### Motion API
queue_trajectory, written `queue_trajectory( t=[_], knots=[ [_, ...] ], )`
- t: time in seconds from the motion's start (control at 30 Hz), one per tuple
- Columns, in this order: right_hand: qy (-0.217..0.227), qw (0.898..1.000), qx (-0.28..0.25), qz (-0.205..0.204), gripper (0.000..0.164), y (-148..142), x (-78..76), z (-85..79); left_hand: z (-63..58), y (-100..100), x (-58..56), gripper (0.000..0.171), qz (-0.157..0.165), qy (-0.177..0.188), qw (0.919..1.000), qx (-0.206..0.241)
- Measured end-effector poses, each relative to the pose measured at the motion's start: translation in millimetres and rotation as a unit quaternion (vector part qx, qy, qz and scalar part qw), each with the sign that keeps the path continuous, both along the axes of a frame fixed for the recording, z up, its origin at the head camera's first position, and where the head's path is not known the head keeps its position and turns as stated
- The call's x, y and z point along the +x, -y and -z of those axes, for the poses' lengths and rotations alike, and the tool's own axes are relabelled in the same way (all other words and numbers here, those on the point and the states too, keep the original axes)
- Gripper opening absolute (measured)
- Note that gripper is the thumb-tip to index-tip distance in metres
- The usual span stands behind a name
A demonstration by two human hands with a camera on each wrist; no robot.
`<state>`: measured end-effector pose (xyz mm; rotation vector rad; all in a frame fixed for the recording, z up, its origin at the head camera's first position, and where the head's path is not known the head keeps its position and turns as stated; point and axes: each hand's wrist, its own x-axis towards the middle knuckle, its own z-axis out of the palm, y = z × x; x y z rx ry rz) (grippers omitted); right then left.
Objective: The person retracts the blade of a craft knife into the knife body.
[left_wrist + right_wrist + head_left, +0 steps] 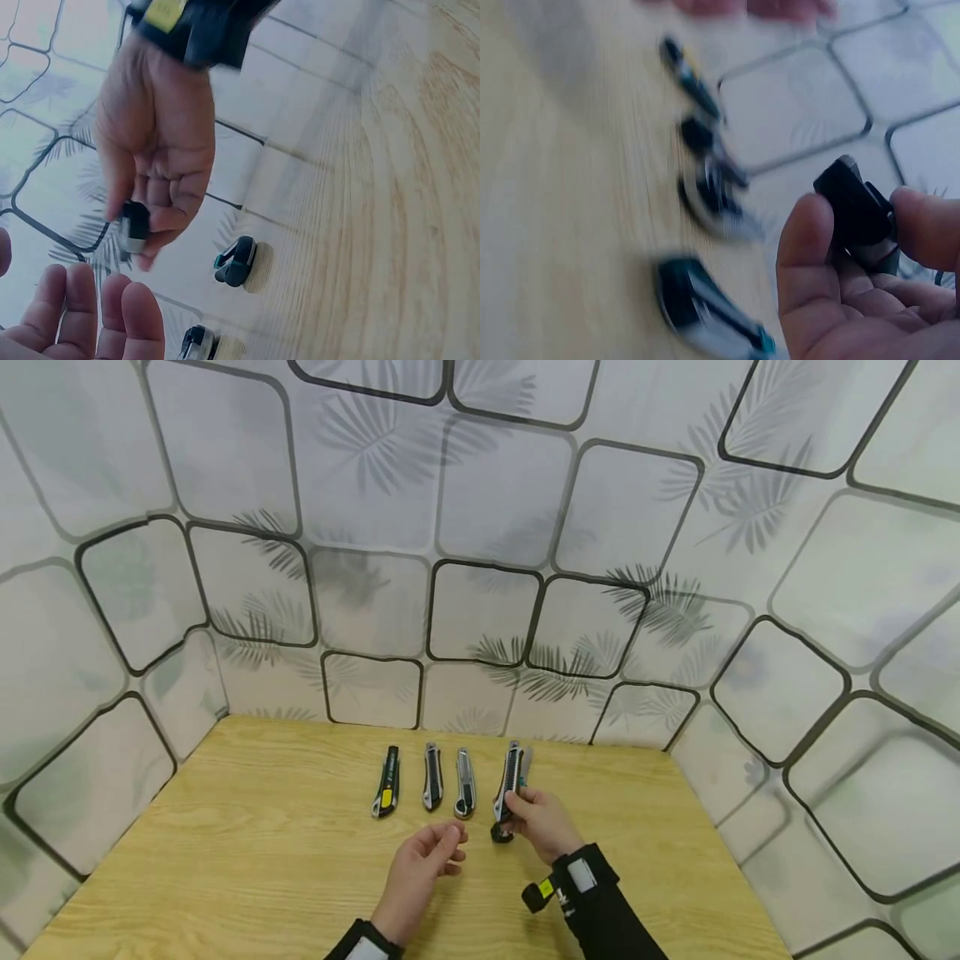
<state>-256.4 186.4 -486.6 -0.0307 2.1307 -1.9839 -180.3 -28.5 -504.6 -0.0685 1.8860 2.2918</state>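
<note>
My right hand (547,827) pinches a black and silver snap-off utility knife (512,777) between thumb and fingers, raised over the table. In the right wrist view, the black end of this knife (851,199) shows between the fingertips. Behind it in the head view lies a utility knife with teal parts (527,762), mostly hidden by the held one. My left hand (423,864) hovers to the left with fingers loosely bent and holds nothing. Nearest to it lies a silver utility knife (465,785).
Left of the silver one lie a black and silver utility knife (432,777) and a dark green one with a yellow patch (387,783), roughly in a row. The wooden table (262,827) ends at a patterned curtain-like wall (487,610) at the back and sides.
</note>
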Motion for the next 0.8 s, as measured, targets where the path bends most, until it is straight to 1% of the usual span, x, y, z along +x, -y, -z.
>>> queue_trajectory(
  t=[0.07, 0.13, 0.23, 0.33, 0.37, 0.43, 0.5, 0.53, 0.57, 0.6, 0.63, 0.67, 0.73, 0.77, 0.8],
  knots=[
    [-0.001, 0.999, 0.045, 0.029, 0.036, -4, -15.3, 0.3, 0.8, 0, 0.5, 0.049, 0.006, -0.001, 1.0000, -0.004],
    [0.002, 0.995, 0.086, 0.048, 0.033, -5, -28.0, 0.9, 1.8, 1, 0.7, 0.050, 0.013, 0.002, 0.9999, -0.008],
    [0.002, 0.989, 0.137, 0.057, 0.033, -3, -44.3, 2.4, 3.0, 2, -1.0, 0.051, 0.018, 0.008, 0.9998, -0.011],
    [-0.016, 0.981, 0.190, 0.047, 0.032, 1, -58.7, 6.7, 4.2, 3, -3.3, 0.051, 0.019, 0.010, 0.9997, -0.010],
    [-0.027, 0.976, 0.214, 0.042, 0.030, 3, -62.3, 8.0, 4.9, 3, -3.8, 0.051, 0.018, 0.010, 0.9997, -0.009],
    [-0.052, 0.960, 0.273, 0.040, 0.027, 8, -69.6, 9.7, 6.0, 3, -4.5, 0.049, 0.016, 0.009, 0.9998, -0.009],
    [-0.070, 0.945, 0.317, 0.047, 0.030, 15, -74.7, 11.3, 6.4, 2, -4.3, 0.048, 0.014, 0.006, 0.9999, -0.008],
    [-0.078, 0.934, 0.344, 0.053, 0.032, 19, -76.4, 11.0, 6.4, 2, -4.1, 0.048, 0.013, 0.006, 0.9999, -0.009],
    [-0.081, 0.926, 0.363, 0.061, 0.034, 23, -77.4, 10.3, 6.3, 2, -3.8, 0.048, 0.012, 0.006, 0.9999, -0.010],
    [-0.083, 0.920, 0.376, 0.068, 0.038, 27, -78.4, 10.5, 6.0, 2, -3.5, 0.048, 0.012, 0.005, 0.9999, -0.010],
    [-0.083, 0.917, 0.382, 0.074, 0.042, 30, -78.5, 11.1, 5.6, 2, -3.0, 0.048, 0.013, 0.005, 0.9999, -0.010],
    [-0.085, 0.913, 0.392, 0.080, 0.042, 33, -78.6, 11.3, 5.3, 2, -2.7, 0.048, 0.013, 0.006, 0.9998, -0.010],
    [-0.091, 0.900, 0.418, 0.086, 0.033, 36, -78.5, 11.2, 5.2, 2, -2.2, 0.049, 0.016, 0.006, 0.9998, -0.011],
    [-0.090, 0.897, 0.424, 0.087, 0.028, 37, -78.6, 11.9, 5.0, 2, -2.1, 0.049, 0.017, 0.006, 0.9998, -0.010],
    [-0.092, 0.892, 0.435, 0.088, 0.023, 38, -78.6, 12.3, 4.7, 2, -1.8, 0.049, 0.017, 0.007, 0.9998, -0.009]
  ],
)
